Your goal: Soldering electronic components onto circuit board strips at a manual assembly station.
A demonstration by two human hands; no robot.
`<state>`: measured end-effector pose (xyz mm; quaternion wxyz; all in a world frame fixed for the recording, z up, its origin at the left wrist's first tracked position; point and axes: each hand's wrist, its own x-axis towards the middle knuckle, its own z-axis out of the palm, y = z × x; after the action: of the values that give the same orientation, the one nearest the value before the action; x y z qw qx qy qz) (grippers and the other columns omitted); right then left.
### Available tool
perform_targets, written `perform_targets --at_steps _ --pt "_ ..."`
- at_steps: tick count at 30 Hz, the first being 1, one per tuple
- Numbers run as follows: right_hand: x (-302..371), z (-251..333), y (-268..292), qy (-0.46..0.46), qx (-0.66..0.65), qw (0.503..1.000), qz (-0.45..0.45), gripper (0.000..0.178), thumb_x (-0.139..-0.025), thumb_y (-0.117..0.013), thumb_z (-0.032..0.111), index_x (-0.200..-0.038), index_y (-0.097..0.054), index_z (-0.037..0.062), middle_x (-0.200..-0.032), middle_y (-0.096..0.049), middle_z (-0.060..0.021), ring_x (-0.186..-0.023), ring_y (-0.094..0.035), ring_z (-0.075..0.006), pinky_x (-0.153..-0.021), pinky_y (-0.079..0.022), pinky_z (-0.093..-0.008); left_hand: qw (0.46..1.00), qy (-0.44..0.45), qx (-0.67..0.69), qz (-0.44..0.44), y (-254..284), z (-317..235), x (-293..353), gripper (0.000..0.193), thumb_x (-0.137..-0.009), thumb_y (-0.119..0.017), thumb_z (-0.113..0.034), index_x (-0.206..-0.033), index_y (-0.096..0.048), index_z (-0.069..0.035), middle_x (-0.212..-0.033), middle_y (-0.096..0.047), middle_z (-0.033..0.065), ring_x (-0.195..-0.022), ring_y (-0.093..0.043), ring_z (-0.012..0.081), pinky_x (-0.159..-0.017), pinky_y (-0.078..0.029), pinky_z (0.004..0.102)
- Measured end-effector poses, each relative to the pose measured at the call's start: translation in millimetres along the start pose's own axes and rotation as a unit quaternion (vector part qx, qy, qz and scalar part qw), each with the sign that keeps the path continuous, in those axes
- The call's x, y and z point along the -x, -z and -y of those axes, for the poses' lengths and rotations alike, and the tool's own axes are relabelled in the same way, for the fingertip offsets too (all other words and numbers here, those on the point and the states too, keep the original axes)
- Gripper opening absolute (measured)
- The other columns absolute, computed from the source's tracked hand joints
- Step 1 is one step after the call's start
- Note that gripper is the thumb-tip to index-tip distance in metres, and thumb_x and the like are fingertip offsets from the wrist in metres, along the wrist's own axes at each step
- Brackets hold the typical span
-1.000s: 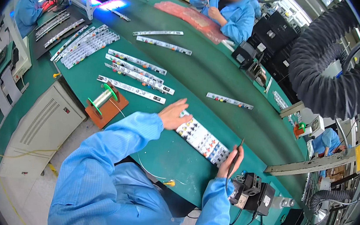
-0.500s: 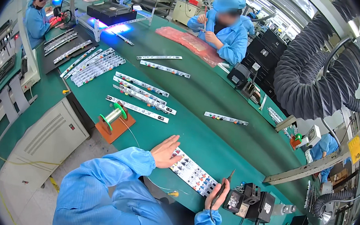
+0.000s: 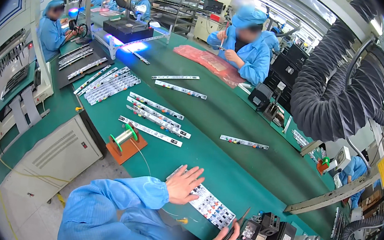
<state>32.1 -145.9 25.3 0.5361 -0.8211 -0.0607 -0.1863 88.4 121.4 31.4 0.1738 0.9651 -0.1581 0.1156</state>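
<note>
In front of me on the green bench lies a panel of white circuit board strips [image 3: 213,206], set side by side and dotted with small coloured and black components. My left hand [image 3: 185,185] rests flat across its left end, fingers spread, gripping nothing. At the panel's right end, my right hand [image 3: 226,238] is closed around a soldering iron [image 3: 237,224] like a pen, its tip pointing up and away. Left of the panel, a spool of solder wire [image 3: 124,136] with green flanges sits on a brown stand [image 3: 126,151]. Its wire trails toward my left sleeve.
Loose white board strips [image 3: 155,117] lie beyond the spool, with a stack [image 3: 113,86] farther left and a single strip [image 3: 244,142] ahead. Black soldering equipment [image 3: 280,237] stands right of my right hand. Overhead hangs a black duct [image 3: 320,105]. A co-worker [image 3: 251,46] sits opposite.
The view has shifted slightly. My left hand has slid farther onto the panel and its fingers have spread. My right hand, with the soldering iron, has moved lower and closer to me.
</note>
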Motion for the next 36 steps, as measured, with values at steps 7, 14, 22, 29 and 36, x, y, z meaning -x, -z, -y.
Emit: perform_targets --at_steps 7,14,22,29,36 --pt "26.2 -24.4 4.4 0.075 0.034 0.997 -0.012 0.043 -0.095 -0.052 0.019 -0.125 -0.044 -0.0094 -0.128 -0.054 -0.0263 -0.121 -0.051 -0.0365 -0.105 -0.036 -0.0434 0.998 -0.005 -0.039 0.04 -15.2 -5.7 3.7 0.068 -0.09 -0.05 -0.049 -0.139 -0.042 -0.003 -0.149 -0.03 0.0224 -0.14 -0.027 0.0365 -0.111 -0.019 0.0593" --pt "23.4 -34.8 2.6 0.134 0.074 0.988 -0.02 0.034 -0.094 -0.052 0.014 -0.122 -0.048 -0.0044 -0.109 -0.061 -0.0239 -0.099 -0.059 -0.0404 -0.088 -0.046 -0.0464 0.992 -0.033 0.096 -0.071 35.2 -48.7 16.2 0.064 -0.085 -0.063 -0.038 -0.135 -0.046 -0.002 -0.145 -0.036 0.024 -0.133 -0.037 0.0396 -0.107 -0.028 0.0582" --pt "17.2 -26.3 -3.6 0.173 0.049 0.982 -0.054 0.03 -0.093 -0.052 0.012 -0.117 -0.054 -0.0054 -0.099 -0.06 -0.0195 -0.09 -0.058 -0.032 -0.083 -0.046 -0.0396 0.807 -0.189 0.512 0.225 -39.5 -147.0 127.5 0.019 -0.091 -0.054 -0.011 -0.103 -0.061 0.002 -0.102 -0.061 0.0169 -0.095 -0.061 0.0323 -0.083 -0.05 0.0392" --pt "22.2 -28.5 -1.9 0.135 0.058 0.987 -0.06 0.029 -0.09 -0.053 0.004 -0.117 -0.054 -0.0046 -0.108 -0.06 -0.0231 -0.101 -0.056 -0.0398 -0.089 -0.044 -0.0441 0.874 0.074 0.323 0.355 -177.5 -131.5 140.0 0.025 -0.082 -0.054 -0.023 -0.083 -0.065 -0.001 -0.089 -0.067 0.0183 -0.085 -0.064 0.0372 -0.075 -0.051 0.0467" --pt "23.8 -29.8 -0.4 0.144 0.04 0.986 -0.079 0.028 -0.089 -0.054 0.004 -0.117 -0.055 -0.0037 -0.107 -0.06 -0.0221 -0.099 -0.056 -0.0385 -0.088 -0.044 -0.0434 0.906 0.083 0.395 0.127 -265.7 -132.0 77.5 0.042 -0.086 -0.059 -0.039 -0.109 -0.063 -0.004 -0.107 -0.065 0.0232 -0.099 -0.063 0.036 -0.091 -0.047 0.0441"
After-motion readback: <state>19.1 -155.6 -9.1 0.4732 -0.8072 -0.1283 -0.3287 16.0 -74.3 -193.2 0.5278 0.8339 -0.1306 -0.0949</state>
